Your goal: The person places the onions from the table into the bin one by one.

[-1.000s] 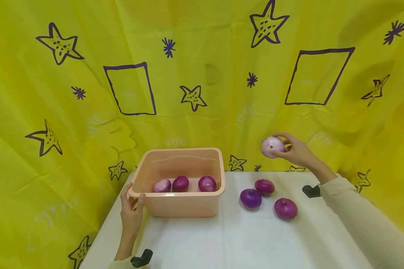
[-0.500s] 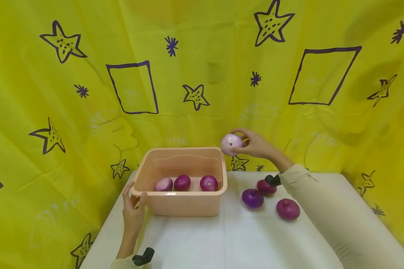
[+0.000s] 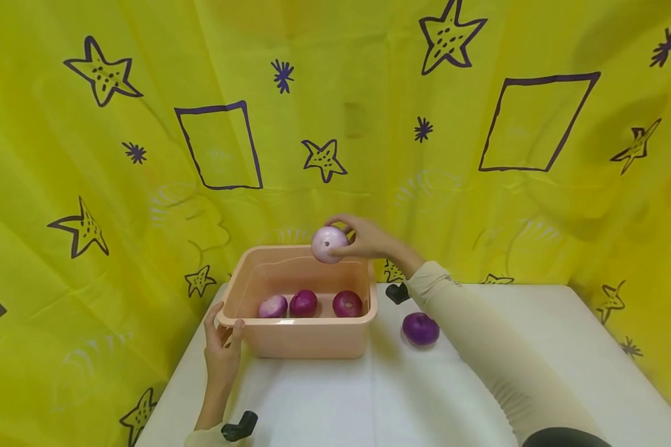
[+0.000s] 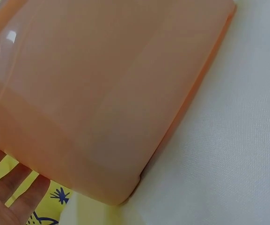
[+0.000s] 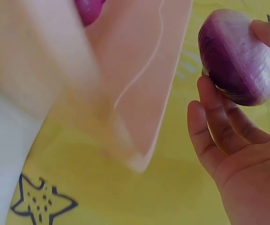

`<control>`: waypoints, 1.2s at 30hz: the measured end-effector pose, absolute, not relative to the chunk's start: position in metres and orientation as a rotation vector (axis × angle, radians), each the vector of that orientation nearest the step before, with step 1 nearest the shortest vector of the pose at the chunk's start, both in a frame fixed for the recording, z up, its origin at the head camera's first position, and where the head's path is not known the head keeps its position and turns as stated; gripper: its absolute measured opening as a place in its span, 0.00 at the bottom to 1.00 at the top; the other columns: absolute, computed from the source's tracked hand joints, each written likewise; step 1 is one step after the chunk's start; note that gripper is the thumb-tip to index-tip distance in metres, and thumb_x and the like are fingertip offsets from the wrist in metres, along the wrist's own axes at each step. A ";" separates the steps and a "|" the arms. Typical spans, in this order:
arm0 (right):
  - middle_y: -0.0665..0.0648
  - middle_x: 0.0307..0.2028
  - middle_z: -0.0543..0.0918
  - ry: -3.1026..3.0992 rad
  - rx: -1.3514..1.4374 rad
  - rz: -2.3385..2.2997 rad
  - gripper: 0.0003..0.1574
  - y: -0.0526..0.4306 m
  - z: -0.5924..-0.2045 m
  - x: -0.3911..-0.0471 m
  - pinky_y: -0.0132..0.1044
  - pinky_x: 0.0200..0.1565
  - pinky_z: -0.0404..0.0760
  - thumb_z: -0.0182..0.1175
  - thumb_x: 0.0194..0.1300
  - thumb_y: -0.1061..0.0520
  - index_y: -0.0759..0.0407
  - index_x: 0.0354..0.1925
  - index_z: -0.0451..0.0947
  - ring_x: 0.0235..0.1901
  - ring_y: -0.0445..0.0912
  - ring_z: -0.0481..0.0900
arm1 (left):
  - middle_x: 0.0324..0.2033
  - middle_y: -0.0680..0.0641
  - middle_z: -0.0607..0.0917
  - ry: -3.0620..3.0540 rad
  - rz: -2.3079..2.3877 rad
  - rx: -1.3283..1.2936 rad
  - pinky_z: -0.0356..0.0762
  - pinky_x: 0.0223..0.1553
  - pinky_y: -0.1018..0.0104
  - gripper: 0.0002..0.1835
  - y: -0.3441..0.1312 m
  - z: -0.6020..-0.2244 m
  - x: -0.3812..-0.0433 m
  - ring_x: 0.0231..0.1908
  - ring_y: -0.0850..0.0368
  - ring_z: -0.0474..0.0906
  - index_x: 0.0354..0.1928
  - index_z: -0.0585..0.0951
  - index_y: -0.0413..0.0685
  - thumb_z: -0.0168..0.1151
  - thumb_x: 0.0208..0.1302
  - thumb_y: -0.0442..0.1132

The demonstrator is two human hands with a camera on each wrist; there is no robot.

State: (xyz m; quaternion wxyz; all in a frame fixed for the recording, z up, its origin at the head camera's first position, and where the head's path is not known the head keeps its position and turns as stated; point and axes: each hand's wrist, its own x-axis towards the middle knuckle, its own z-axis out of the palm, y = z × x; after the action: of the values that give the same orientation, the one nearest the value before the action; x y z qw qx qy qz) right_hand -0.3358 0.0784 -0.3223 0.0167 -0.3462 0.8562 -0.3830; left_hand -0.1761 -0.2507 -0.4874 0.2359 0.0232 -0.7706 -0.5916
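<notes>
So the setup is a white-covered table (image 3: 313,397), woven-looking up close, pushed up to a bright yellow curtain (image 3: 369,68) with doodled dark stars, bursts and wonky boxes all over it. The main thing here is the held onion (image 3: 327,246): from the head view it's pale lilac and shiny with a little dark spot, but the right wrist view shows it's two-tone, with a deep purple patch on the other side. It's up in the air, grasped between the thumb and fingers of the right hand (image 3: 366,239), and overlaps the back rim of the peachy plastic bin (image 3: 307,340) in the head view. Can't tell exactly how high it is. The left hand (image 3: 222,357) grips the bin's near left corner, thumb on the front. Inside sit a paler onion (image 3: 273,306) and a magenta onion (image 3: 304,303) close together, plus a third onion (image 3: 347,304) over to the right. The held one has open air between it and those three. A purple onion (image 3: 420,329) is on the table right of the bin, a strip of white between them, and the right sleeve (image 3: 481,347) stretches across that side. White surface also runs from the bin's front wall toward the wearer.
</notes>
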 end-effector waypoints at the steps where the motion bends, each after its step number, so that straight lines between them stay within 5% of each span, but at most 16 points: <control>1: 0.59 0.55 0.82 2.656 -1.087 -1.187 0.37 0.074 -0.323 -0.336 0.41 0.46 0.86 0.75 0.61 0.52 0.50 0.65 0.73 0.43 0.53 0.86 | 0.77 0.37 0.62 -2.117 -1.621 0.067 0.71 0.47 0.87 0.35 -0.251 -0.488 -0.176 0.66 0.32 0.71 0.79 0.54 0.56 0.57 0.77 0.42; 14: 0.59 0.57 0.80 2.608 -1.116 -1.184 0.35 0.053 -0.333 -0.335 0.41 0.48 0.85 0.75 0.61 0.54 0.50 0.64 0.74 0.50 0.52 0.81 | 0.76 0.38 0.62 -2.133 -1.617 0.082 0.72 0.48 0.83 0.36 -0.249 -0.486 -0.175 0.66 0.32 0.71 0.79 0.54 0.57 0.57 0.77 0.43; 24: 0.69 0.69 0.71 2.571 -1.064 -1.118 0.45 0.055 -0.333 -0.333 0.56 0.61 0.78 0.71 0.66 0.49 0.49 0.75 0.62 0.64 0.66 0.74 | 0.77 0.40 0.62 -2.140 -1.615 0.097 0.71 0.50 0.83 0.36 -0.250 -0.488 -0.176 0.67 0.35 0.70 0.80 0.53 0.58 0.57 0.77 0.45; 36: 0.67 0.68 0.72 2.580 -1.103 -1.187 0.45 0.063 -0.333 -0.332 0.61 0.62 0.76 0.72 0.65 0.51 0.51 0.74 0.64 0.64 0.67 0.75 | 0.77 0.40 0.62 -2.131 -1.619 0.090 0.72 0.49 0.84 0.35 -0.251 -0.488 -0.176 0.66 0.35 0.71 0.79 0.55 0.59 0.57 0.77 0.45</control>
State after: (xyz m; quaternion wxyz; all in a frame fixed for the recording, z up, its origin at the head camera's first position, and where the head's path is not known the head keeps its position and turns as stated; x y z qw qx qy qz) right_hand -0.3322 0.0632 -0.3330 0.0473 -0.3614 0.8460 -0.3892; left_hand -0.1761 -0.2511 -0.4876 0.2297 0.0328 -0.7746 -0.5884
